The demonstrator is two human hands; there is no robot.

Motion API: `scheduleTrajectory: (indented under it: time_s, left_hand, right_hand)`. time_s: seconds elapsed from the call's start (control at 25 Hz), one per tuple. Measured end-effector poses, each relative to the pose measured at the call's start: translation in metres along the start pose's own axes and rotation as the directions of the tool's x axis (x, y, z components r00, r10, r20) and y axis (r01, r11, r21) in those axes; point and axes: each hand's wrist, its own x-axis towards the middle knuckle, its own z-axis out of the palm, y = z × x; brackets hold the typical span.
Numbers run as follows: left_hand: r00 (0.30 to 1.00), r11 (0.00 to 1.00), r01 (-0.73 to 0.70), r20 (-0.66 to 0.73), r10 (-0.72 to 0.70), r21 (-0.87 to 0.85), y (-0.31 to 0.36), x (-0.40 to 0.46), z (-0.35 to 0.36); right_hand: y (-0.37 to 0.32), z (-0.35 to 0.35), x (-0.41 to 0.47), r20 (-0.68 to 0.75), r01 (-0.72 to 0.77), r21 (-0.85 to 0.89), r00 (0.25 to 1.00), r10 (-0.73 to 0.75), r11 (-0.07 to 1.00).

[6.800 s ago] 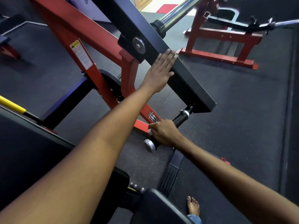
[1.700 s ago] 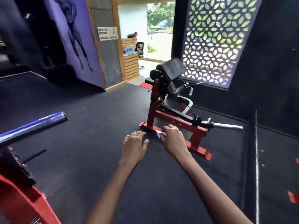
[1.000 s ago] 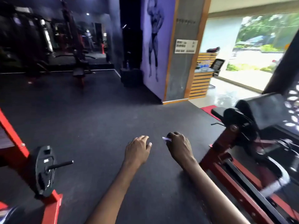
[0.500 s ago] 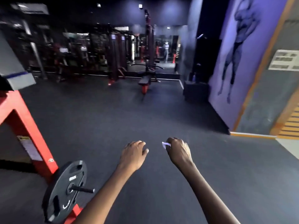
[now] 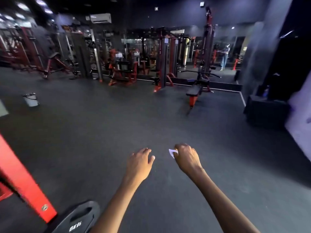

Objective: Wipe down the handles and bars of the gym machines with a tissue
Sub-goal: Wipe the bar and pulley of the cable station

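Over a dark rubber gym floor (image 5: pixel 117 125), far from the blurry red machines (image 5: pixel 122 71), the right hand (image 5: pixel 186 157) pinches a mostly hidden white tissue (image 5: pixel 172 152), while the left hand (image 5: pixel 139 161) hangs loose, holding nothing.

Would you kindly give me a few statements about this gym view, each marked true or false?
1. The right hand pinches a white tissue. True.
2. The left hand grips a machine handle. False: it holds nothing, fingers loosely curled over the floor.
3. A black weight plate lies beside the red frame at lower left. True.
4. The tissue is pressed against a bar. False: it is held in the air, touching no machine.
5. A bucket stands on the floor at far left. True.
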Motion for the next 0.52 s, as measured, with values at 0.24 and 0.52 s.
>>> scheduleTrajectory:
  time_s: [0.24,0.52]
  left_hand:
    - [0.987,0.987,0.158,-0.033,-0.158,0.003,-0.057,0.176,0.013]
    - [0.930,0.930,0.360,-0.106,-0.351,0.079,-0.185,0.346,0.034]
  right_hand:
    - [-0.018,0.066,0.205,0.089,0.159,0.026,0.983,-0.161,0.987]
    - [-0.094,0.194,0.417,0.219,0.343,0.116,0.906,-0.361,0.932]
